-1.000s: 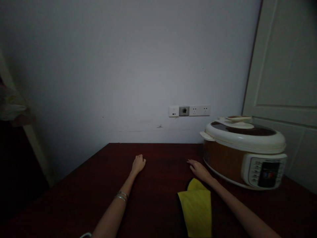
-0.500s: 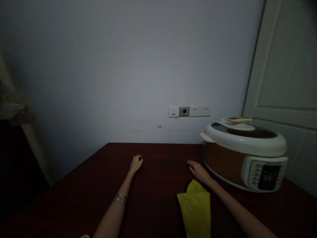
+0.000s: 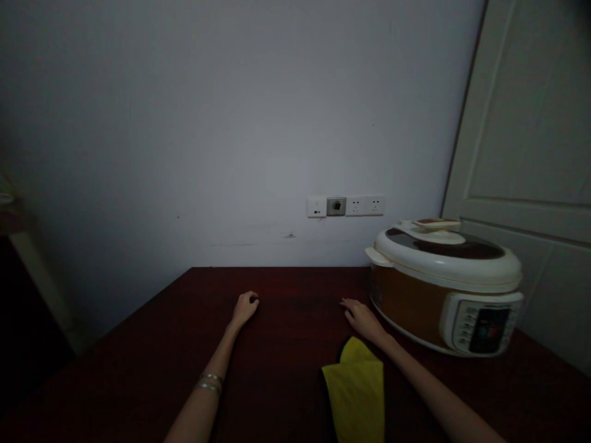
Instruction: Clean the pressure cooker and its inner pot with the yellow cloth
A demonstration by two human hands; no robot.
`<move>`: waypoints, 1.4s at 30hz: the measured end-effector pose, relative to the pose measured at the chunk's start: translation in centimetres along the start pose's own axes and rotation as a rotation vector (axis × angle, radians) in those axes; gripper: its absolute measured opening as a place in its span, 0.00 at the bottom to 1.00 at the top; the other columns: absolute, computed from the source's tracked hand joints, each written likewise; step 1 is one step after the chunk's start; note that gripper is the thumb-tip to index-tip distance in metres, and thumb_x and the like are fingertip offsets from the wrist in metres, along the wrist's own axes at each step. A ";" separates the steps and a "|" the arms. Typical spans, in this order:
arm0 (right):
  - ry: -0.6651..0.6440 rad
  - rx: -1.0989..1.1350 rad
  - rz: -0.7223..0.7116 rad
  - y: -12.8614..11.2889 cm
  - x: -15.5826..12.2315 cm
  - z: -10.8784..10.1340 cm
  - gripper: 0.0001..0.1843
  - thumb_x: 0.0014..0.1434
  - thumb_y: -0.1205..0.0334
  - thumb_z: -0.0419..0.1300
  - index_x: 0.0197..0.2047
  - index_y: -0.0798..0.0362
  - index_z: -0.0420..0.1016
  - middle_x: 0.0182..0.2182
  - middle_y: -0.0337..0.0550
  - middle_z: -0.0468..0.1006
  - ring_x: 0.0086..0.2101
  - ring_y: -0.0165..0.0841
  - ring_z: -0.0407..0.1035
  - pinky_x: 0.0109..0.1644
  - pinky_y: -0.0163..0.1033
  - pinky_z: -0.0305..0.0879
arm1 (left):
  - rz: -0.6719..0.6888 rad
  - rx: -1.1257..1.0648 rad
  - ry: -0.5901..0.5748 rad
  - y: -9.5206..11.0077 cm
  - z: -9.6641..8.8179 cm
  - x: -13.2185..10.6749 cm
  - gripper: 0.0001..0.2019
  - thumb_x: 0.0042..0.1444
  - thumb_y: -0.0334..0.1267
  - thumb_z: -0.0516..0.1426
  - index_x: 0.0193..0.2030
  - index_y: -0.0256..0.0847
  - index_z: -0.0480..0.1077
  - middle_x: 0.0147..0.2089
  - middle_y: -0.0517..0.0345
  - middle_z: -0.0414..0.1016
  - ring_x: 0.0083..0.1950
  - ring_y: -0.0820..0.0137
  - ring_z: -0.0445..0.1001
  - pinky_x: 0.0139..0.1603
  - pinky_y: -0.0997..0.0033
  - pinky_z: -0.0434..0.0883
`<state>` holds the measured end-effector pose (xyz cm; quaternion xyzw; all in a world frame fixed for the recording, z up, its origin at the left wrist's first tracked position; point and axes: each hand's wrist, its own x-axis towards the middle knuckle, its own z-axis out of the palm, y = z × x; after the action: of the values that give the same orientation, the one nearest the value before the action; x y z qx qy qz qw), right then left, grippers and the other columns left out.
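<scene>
My left hand (image 3: 245, 307) rests on the dark red table (image 3: 281, 344) with its fingers curled in loosely, and nothing shows in it. Two silvery bangles (image 3: 211, 381) circle that wrist. My right hand (image 3: 362, 317) lies on the table, palm down, fingers stretched forward and holding nothing. Close beside it on the right stands a large brown and white electric cooker (image 3: 410, 301) with its lid on. A folded yellow cloth (image 3: 355, 394) with a dark edge lies between my forearms, nearer the right one, its lower end cut off by the frame.
Behind the table rises a pale wall (image 3: 249, 135) with a row of sockets and a switch (image 3: 345, 206). A panelled white door (image 3: 530, 147) stands at the right, beyond the cooker. Dark furniture (image 3: 28, 295) is at the left edge.
The whole scene has shifted slightly left in the picture as the camera turned a little right. Both hands keep their places on the table; the cloth and cooker have not moved.
</scene>
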<state>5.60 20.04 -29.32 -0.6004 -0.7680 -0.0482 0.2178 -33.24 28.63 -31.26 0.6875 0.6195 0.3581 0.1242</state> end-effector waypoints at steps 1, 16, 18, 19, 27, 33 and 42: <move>0.000 0.002 0.002 0.0 0.0 -0.1 0.21 0.58 0.68 0.48 0.52 0.60 0.73 0.55 0.53 0.70 0.56 0.40 0.63 0.61 0.46 0.56 | -0.005 -0.006 0.000 0.1 -0.1 0.0 0.11 0.51 0.28 0.54 0.40 0.38 0.75 0.47 0.52 0.77 0.51 0.66 0.72 0.54 0.70 0.64; -0.018 0.187 0.052 -1.1 0.3 -1.9 0.21 0.55 0.69 0.50 0.50 0.57 0.75 0.51 0.50 0.74 0.54 0.38 0.66 0.60 0.45 0.57 | -0.106 -0.077 0.016 0.6 -0.5 0.3 0.09 0.51 0.30 0.53 0.33 0.40 0.75 0.46 0.53 0.78 0.53 0.64 0.72 0.54 0.70 0.64; -0.035 0.239 0.044 -1.6 0.6 -2.8 0.21 0.55 0.68 0.50 0.50 0.57 0.75 0.50 0.49 0.75 0.52 0.37 0.68 0.59 0.44 0.59 | -0.126 -0.098 0.008 0.7 -0.6 0.4 0.09 0.50 0.30 0.53 0.32 0.40 0.75 0.45 0.53 0.78 0.52 0.63 0.73 0.54 0.70 0.65; -0.045 0.266 0.036 -1.8 0.8 -3.2 0.21 0.54 0.69 0.50 0.49 0.57 0.76 0.48 0.48 0.76 0.51 0.37 0.69 0.58 0.43 0.61 | -0.138 -0.108 0.001 0.8 -0.7 0.5 0.09 0.50 0.30 0.52 0.32 0.40 0.75 0.44 0.53 0.79 0.51 0.63 0.73 0.53 0.70 0.65; -0.073 0.456 -0.112 -7.1 1.6 -9.0 0.17 0.57 0.65 0.51 0.45 0.55 0.77 0.40 0.44 0.80 0.41 0.34 0.74 0.47 0.39 0.68 | -0.164 -0.274 -0.086 8.2 -0.7 2.3 0.08 0.54 0.30 0.52 0.36 0.35 0.72 0.46 0.45 0.77 0.51 0.62 0.74 0.51 0.68 0.68; 0.004 0.299 -0.356 -11.9 -1.5 -19.9 0.17 0.60 0.64 0.52 0.49 0.52 0.75 0.39 0.43 0.81 0.37 0.32 0.74 0.43 0.36 0.68 | -0.015 -0.575 -0.342 19.1 -0.9 2.7 0.15 0.61 0.40 0.47 0.50 0.37 0.64 0.47 0.47 0.76 0.41 0.68 0.77 0.37 0.69 0.74; 0.672 -0.055 -0.140 -6.3 -5.1 -37.6 0.18 0.61 0.55 0.51 0.49 0.54 0.74 0.31 0.43 0.80 0.30 0.31 0.75 0.36 0.37 0.71 | 0.028 -0.908 -0.691 30.8 -2.4 2.9 0.25 0.58 0.52 0.49 0.57 0.38 0.54 0.49 0.40 0.71 0.36 0.67 0.75 0.28 0.67 0.75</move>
<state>11.06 1.07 3.74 -0.5025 -0.6909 -0.2787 0.4386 -11.35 24.52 -9.59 0.6506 0.3176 0.3443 0.5977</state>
